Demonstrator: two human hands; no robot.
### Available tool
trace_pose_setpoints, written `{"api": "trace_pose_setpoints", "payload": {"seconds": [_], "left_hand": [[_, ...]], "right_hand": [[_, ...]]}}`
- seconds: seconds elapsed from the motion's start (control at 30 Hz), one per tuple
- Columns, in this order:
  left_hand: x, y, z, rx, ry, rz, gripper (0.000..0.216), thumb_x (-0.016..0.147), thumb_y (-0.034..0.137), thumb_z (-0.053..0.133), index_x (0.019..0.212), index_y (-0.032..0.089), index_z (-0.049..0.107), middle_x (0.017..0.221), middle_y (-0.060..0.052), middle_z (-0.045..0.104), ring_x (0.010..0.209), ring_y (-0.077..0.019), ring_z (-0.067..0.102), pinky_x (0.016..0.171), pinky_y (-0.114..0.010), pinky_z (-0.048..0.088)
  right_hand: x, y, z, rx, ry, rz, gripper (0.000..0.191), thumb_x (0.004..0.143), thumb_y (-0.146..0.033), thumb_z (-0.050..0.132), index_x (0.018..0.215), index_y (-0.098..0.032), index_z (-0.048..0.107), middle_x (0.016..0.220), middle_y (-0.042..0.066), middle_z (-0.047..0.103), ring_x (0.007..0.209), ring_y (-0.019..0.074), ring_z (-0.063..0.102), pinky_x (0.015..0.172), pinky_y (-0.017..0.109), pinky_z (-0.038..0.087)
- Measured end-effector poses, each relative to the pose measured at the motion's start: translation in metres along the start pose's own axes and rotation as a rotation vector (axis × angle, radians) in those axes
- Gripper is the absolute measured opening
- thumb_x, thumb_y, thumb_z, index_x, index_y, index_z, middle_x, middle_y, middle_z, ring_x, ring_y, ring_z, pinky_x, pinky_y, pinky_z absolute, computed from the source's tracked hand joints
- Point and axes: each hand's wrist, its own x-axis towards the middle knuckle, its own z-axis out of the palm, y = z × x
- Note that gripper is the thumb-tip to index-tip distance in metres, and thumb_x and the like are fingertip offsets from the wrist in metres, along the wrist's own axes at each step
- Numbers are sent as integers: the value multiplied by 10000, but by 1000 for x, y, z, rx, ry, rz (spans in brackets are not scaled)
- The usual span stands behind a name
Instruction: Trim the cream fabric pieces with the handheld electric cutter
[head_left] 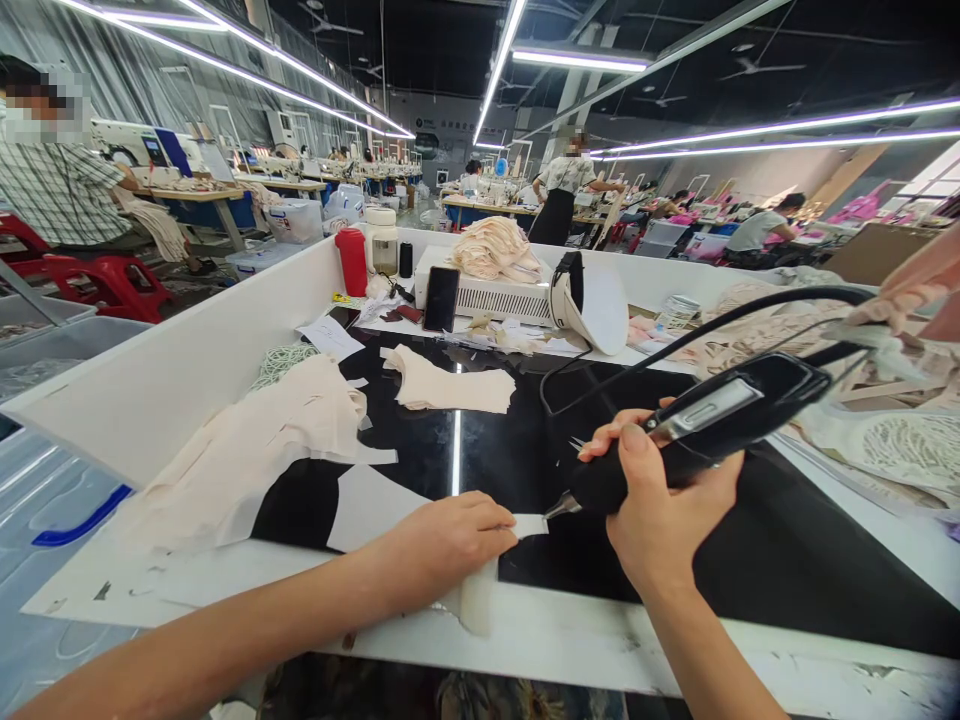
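Note:
My right hand [667, 510] is wrapped round a black handheld power tool [720, 410] with a silver panel and a tapered metal tip. That tip touches or nearly touches the end of a narrow white fabric strip [531, 524]. Small metal points [576, 443], perhaps tweezers, poke out by my right fingers; their other end is hidden. My left hand [450, 545] is closed on the strip, fingertips pinching it against the glossy black work surface [570, 560]. A pale cut fabric piece [375, 505] lies beside and partly under my left hand.
Stacked cream fabric pieces [247, 440] lie at left, with a smaller stack [450, 385] ahead. Behind are a phone [441, 298], a white vented box [495, 298] and a red cup [351, 262]. A black cable [675, 345] arcs from the tool. More fabric [907, 440] fills the right.

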Motion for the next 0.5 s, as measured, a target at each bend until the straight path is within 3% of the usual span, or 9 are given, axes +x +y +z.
{"api": "trace_pose_setpoints", "payload": {"seconds": [0.5], "left_hand": [[1, 1, 2, -11, 15, 13, 224, 1013, 8, 644, 1216, 85, 700, 1203, -127, 764, 1080, -230, 711, 1005, -345, 618]], "right_hand": [[0, -6, 10, 49, 31, 48, 430, 813, -339, 903, 1076, -261, 572, 781, -80, 692, 556, 130, 627, 539, 307, 599]]}}
